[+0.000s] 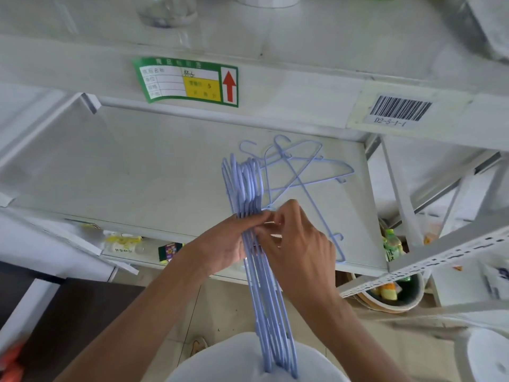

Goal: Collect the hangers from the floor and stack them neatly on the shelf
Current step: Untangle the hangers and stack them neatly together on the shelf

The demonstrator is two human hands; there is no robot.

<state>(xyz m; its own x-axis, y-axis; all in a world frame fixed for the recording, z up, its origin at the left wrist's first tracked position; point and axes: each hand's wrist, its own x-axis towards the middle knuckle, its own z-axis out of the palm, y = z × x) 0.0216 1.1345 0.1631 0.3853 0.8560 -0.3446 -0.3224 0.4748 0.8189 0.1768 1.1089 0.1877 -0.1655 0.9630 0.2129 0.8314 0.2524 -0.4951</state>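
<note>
Shelf (165, 172): its left and middle lie bare and open from the front edge.
Loose hangers (303, 172): sprawl crossed over the shelf's right part, reaching almost to the front edge.
Upper shelf (275, 86): its front lip overhangs the back of the shelf and limits headroom there.
Post (399, 194): closes the shelf's right end.
Slotted rail (440, 257): slants in low on the right, near the front corner.
Bundle (253, 244): held upright by left hand (223, 244) and right hand (300, 244), standing over the front edge just left of the loose hangers.

One head-worn view looks steeply down, close over both forearms, facing the white shelf (165, 166).
</note>
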